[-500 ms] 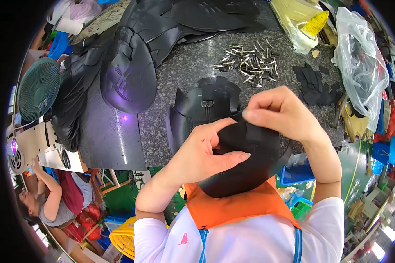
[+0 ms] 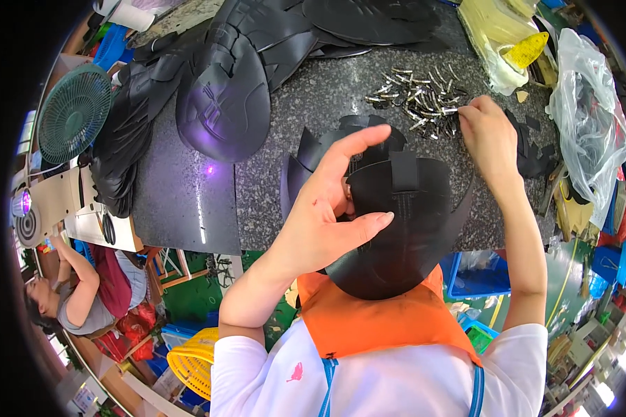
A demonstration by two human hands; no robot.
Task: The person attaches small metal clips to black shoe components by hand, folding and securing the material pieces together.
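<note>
A curved black leather-like shoe upper piece (image 2: 414, 240) is tilted up in front of my chest. My left hand (image 2: 330, 201) holds its left side, thumb over the face, index finger stretched out and other fingers partly hidden. A short black strap (image 2: 405, 172) lies over the top edge of this piece. Behind it, more black cut pieces (image 2: 313, 149) lie on the table, partly covered by my left hand. At the right edge of a pile of small silver buckles (image 2: 417, 101), my right hand (image 2: 490, 135) has its fingertips pinched together on one of them.
Stacked black pieces (image 2: 222, 104) cover the table's far left. Short black straps (image 2: 532, 153) lie right of my right hand, near a clear plastic bag (image 2: 584, 111). A yellow tool (image 2: 526, 50) rests in a bag. A green fan (image 2: 74, 113) and a seated person (image 2: 83, 295) are at left.
My right hand has left the top of the upper piece and moved up and right to the buckle pile. The strap now shows uncovered. My left index finger has stretched out.
</note>
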